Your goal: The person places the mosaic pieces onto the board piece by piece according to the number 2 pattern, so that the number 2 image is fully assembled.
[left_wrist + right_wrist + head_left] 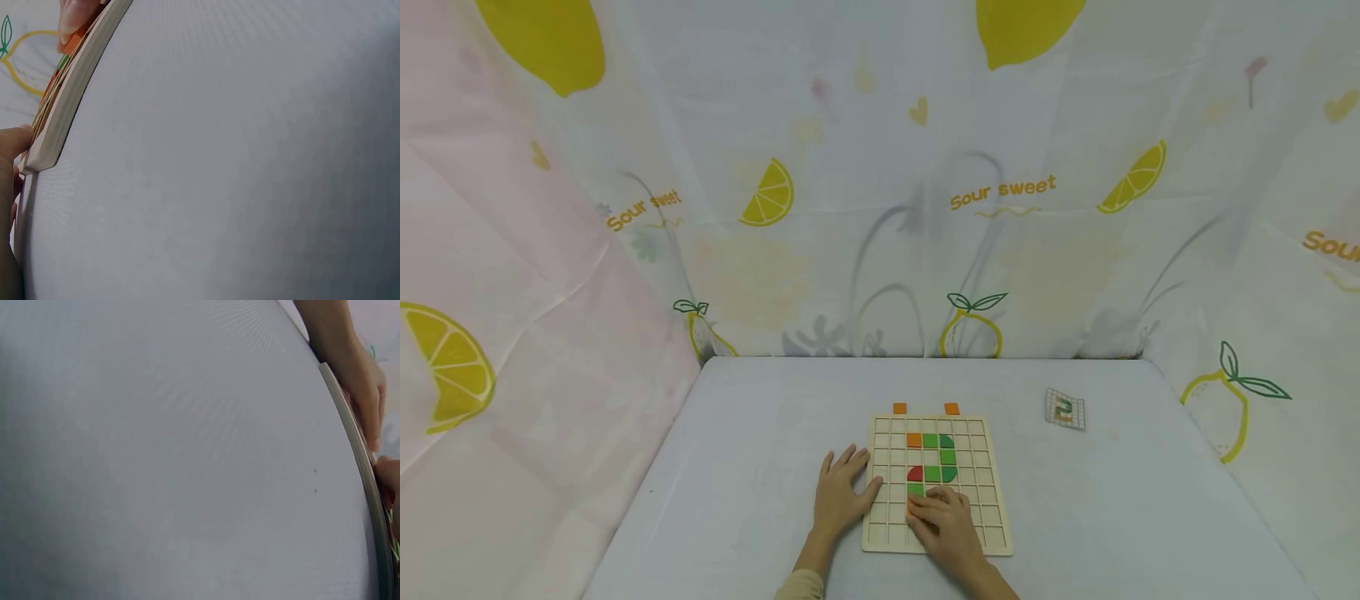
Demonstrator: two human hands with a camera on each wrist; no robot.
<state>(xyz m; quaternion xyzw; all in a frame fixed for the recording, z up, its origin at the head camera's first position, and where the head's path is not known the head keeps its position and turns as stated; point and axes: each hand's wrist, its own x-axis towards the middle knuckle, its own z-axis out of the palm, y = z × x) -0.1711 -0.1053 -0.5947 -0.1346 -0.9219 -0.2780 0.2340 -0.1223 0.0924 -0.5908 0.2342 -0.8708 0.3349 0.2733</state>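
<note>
A wooden grid board (992, 493) lies on the table. On it, an orange square tile (913, 440), light green squares (930, 441), dark green quarter-round tiles (950, 474) and a red quarter-round tile (915, 474) form a curved figure. My right hand (951, 533) pinches another orange tile (75, 42) at the figure's lower left end, its fingers partly covering it. Spread along the board's left edge, my left hand (841, 497) rests with its thumb on the board and the other fingers outside it.
Two loose orange tiles (952, 408) lie just beyond the board's far edge. Farther right is a small gridded pattern card (1065, 409) with a similar coloured figure. Lemon-printed cloth (880, 250) hangs behind the white table (737, 467) and along its sides.
</note>
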